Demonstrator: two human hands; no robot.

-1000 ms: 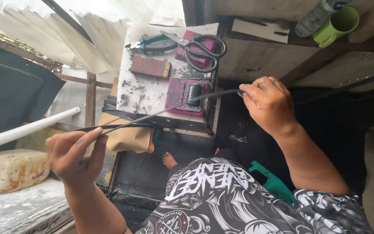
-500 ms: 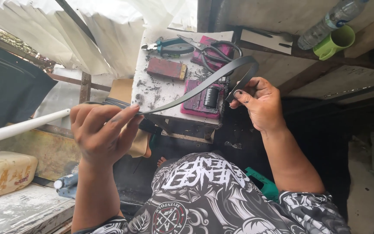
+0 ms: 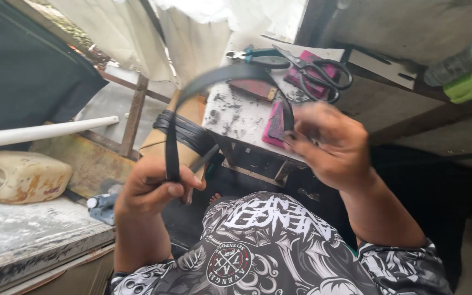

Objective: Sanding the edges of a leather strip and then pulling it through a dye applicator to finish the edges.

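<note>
Head view: left hand (image 3: 151, 188) and right hand (image 3: 334, 145) both clenched on arched black strap (image 3: 214, 76), table edge (image 3: 247, 145) just beyond.

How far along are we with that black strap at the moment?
Done: a bundle of black strips already sits wrapped around a cardboard piece beside the small table. In hand: the black strap is bent into an arch, one end gripped by the left hand, the other by the right hand. Left: the scissors and pliers lie untouched on the table; the strap shows no fresh cut.
</note>
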